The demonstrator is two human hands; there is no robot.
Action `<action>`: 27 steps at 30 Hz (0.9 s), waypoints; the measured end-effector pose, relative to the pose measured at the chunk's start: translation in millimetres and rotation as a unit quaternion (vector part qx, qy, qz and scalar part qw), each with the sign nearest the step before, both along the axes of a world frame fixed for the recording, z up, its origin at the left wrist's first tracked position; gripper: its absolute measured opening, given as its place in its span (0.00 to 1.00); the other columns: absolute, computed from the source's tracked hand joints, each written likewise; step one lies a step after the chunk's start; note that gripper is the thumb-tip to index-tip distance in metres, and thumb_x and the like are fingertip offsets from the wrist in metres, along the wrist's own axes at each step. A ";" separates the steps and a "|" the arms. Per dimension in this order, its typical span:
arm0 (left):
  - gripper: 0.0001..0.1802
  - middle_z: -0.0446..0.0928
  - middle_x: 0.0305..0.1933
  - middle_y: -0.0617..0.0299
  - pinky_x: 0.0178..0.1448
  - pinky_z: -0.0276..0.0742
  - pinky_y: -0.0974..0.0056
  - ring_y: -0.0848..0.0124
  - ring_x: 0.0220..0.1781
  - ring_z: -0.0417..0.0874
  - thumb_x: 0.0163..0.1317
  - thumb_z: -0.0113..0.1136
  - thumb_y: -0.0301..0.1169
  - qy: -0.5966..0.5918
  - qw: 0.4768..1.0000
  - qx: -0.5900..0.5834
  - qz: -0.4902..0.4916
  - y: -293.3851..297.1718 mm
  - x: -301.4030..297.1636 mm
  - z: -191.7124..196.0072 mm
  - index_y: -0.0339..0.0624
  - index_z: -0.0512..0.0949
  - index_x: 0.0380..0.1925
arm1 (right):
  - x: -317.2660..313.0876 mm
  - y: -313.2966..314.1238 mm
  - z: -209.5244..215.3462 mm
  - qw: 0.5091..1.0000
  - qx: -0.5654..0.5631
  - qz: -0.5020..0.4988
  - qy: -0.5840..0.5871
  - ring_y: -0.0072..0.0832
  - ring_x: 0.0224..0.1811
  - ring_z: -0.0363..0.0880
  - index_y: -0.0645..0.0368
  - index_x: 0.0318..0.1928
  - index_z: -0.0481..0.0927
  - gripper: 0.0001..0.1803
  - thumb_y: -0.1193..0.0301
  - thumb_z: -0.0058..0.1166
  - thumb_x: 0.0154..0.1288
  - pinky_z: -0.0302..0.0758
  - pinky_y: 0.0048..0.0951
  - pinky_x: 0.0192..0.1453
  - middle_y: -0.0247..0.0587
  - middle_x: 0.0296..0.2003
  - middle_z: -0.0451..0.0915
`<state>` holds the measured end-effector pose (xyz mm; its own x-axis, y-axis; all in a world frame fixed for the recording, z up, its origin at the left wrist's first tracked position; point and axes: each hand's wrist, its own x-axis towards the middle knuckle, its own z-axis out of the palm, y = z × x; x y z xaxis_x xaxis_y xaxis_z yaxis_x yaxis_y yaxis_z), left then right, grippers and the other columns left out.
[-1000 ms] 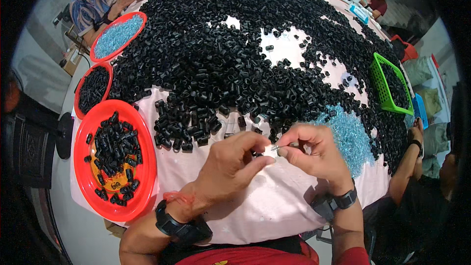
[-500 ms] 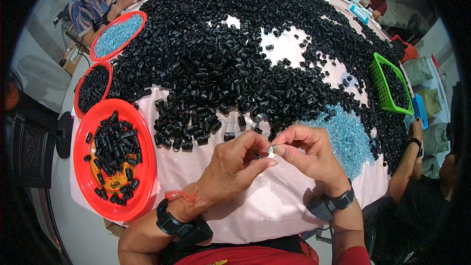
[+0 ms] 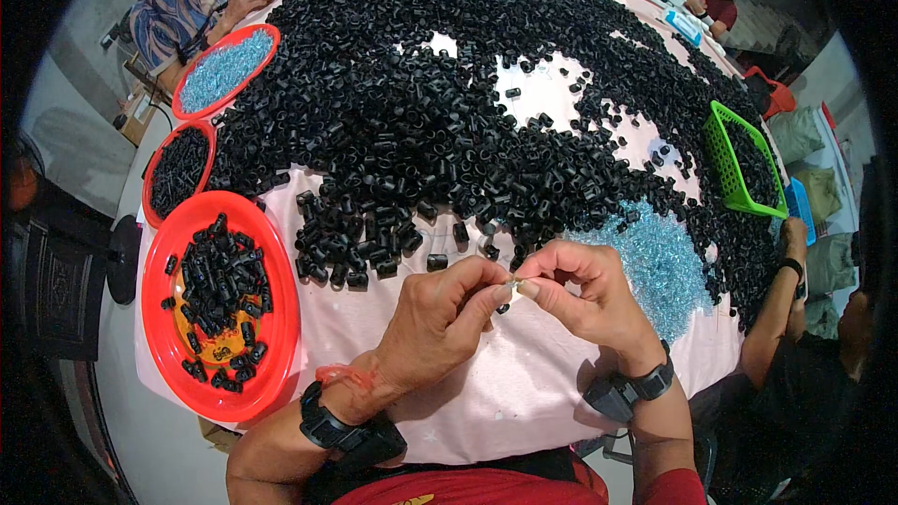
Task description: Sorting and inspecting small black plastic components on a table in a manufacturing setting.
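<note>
Drew the left thumb closer to its forefinger since the earlier frame, narrowing the left hand (image 3: 438, 313) to a pinch. Now pinching a tiny, mostly hidden piece (image 3: 517, 282) between the fingertips of left hand and right hand (image 3: 594, 297), the latter equally narrow, over the near tabletop (image 3: 543, 393); cannot tell its exact kind. Facing a heap of black tubular pieces (image 3: 421, 140) on the far side, with clear bluish pieces (image 3: 659, 271) to the right.
</note>
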<state>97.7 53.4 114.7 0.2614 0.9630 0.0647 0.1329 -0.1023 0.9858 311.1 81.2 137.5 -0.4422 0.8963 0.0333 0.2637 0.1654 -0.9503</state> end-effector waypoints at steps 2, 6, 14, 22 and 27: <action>0.09 0.84 0.30 0.65 0.33 0.78 0.73 0.80 0.29 0.82 0.75 0.58 0.30 -0.009 0.999 -0.026 -0.019 0.6 -1.7 -0.9 0.35 0.83 0.41 | 0.7 0.9 1.3 1.000 0.011 0.004 -0.016 0.11 0.26 0.71 0.61 0.42 0.86 0.05 0.72 0.65 0.69 0.67 0.18 0.29 0.27 0.28 0.80; 0.13 0.83 0.30 0.64 0.34 0.77 0.71 0.79 0.29 0.81 0.77 0.54 0.33 -0.004 0.997 -0.067 -0.026 1.3 -3.7 -0.9 0.34 0.82 0.40 | 0.3 3.6 3.0 0.990 0.122 0.030 -0.067 0.21 0.27 0.75 0.59 0.42 0.85 0.05 0.74 0.64 0.67 0.70 0.23 0.29 0.34 0.29 0.80; 0.15 0.80 0.27 0.63 0.35 0.75 0.69 0.78 0.29 0.80 0.78 0.54 0.35 0.021 0.996 -0.076 -0.039 3.1 -5.2 -1.2 0.34 0.78 0.35 | -0.7 3.6 1.7 0.977 0.183 0.040 -0.103 0.25 0.27 0.76 0.59 0.42 0.83 0.06 0.72 0.64 0.67 0.72 0.27 0.29 0.37 0.31 0.80; 0.06 0.80 0.28 0.61 0.34 0.76 0.67 0.77 0.29 0.80 0.71 0.63 0.27 0.065 0.987 0.149 0.021 5.6 -1.6 0.7 0.36 0.80 0.36 | 1.6 3.0 0.1 0.989 0.111 0.030 -0.094 0.22 0.25 0.74 0.59 0.42 0.82 0.06 0.70 0.63 0.70 0.70 0.27 0.27 0.36 0.30 0.79; 0.09 0.81 0.27 0.61 0.33 0.76 0.67 0.77 0.28 0.81 0.74 0.59 0.30 0.069 0.985 0.157 0.032 6.4 -5.9 -3.2 0.35 0.80 0.35 | -1.1 2.9 1.6 0.981 0.166 0.029 -0.097 0.20 0.25 0.73 0.60 0.40 0.82 0.05 0.74 0.62 0.65 0.68 0.25 0.27 0.35 0.29 0.78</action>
